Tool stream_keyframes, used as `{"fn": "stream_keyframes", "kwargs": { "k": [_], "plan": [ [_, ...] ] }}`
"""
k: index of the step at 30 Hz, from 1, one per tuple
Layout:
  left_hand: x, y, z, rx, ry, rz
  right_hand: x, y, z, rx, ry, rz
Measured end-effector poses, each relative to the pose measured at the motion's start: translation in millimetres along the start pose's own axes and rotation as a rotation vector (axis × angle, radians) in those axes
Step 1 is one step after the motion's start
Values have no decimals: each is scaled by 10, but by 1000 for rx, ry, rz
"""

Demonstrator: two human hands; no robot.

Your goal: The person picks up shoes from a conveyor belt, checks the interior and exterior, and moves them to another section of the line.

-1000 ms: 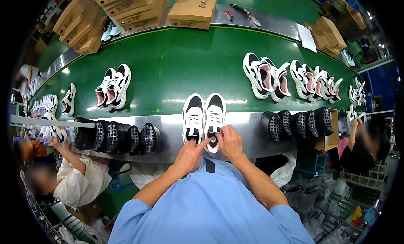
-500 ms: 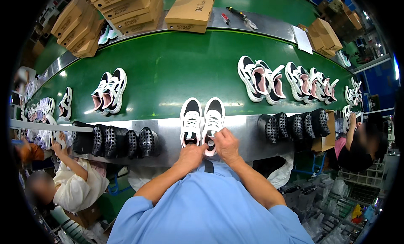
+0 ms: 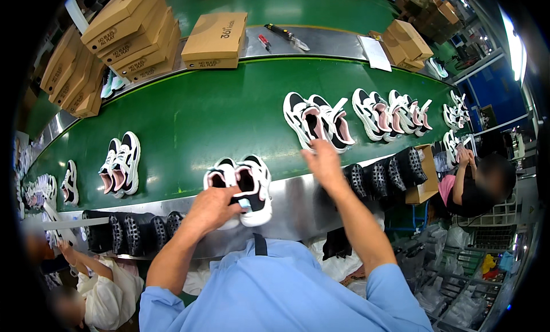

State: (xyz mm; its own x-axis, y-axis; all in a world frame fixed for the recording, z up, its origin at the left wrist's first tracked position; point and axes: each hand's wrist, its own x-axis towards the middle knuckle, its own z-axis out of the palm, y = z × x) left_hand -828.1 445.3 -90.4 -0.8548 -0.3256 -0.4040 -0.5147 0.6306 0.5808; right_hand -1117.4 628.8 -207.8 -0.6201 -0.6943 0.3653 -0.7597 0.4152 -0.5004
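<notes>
My left hand (image 3: 213, 210) is closed round the left shoe of a white, black and pink sneaker pair (image 3: 255, 186). The two shoes stand side by side at the near edge of the green surface, toes toward me, pink-lined openings away from me. Farther right, my right hand (image 3: 324, 164) reaches out, fingertips at the heel of another pair of sneakers (image 3: 298, 111). Its fingers look a little apart; whether they touch the heel is hard to tell. That pair lies with its toes pointing away and a loose strap up.
More sneakers (image 3: 378, 114) line the right; another pair (image 3: 121, 163) stands left. Black dimpled shoe-shaped forms (image 3: 381, 177) sit along the metal edge (image 3: 292, 209). Brown shoeboxes (image 3: 215, 37), cutters (image 3: 286, 37) and paper (image 3: 375, 53) occupy the far ledge. People work at both sides.
The middle pair now has its toes toward me instead of away. My right hand has left it and moved right to another pair; my left stays on it. The whole view has shifted.
</notes>
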Motion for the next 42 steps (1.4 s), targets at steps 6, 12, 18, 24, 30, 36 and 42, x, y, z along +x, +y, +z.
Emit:
{"fn": "stream_keyframes", "kwargs": {
  "k": [6, 12, 18, 24, 30, 36, 42],
  "plan": [
    [429, -776, -22, 274, 362, -96, 620, 933, -211, -465, -302, 353],
    [475, -1809, 260, 304, 219, -323, 999, 1300, 298, -223, -522, 386],
    [39, -1247, 236, 302, 496, -273, 1153, 1131, 384, -98, -704, 315],
    [31, -688, 655, -84, 505, 21, 950, 392, 420, -314, -610, 339],
    [435, -372, 823, -254, 496, 59, 64, -628, 212, -216, -801, 275],
    [562, -202, 701, -349, 580, 167, -1070, -1188, 508, -146, -641, 170],
    [498, 176, 807, 519, 359, 219, -1455, -1205, -138, 145, -346, 221]
  ]
}}
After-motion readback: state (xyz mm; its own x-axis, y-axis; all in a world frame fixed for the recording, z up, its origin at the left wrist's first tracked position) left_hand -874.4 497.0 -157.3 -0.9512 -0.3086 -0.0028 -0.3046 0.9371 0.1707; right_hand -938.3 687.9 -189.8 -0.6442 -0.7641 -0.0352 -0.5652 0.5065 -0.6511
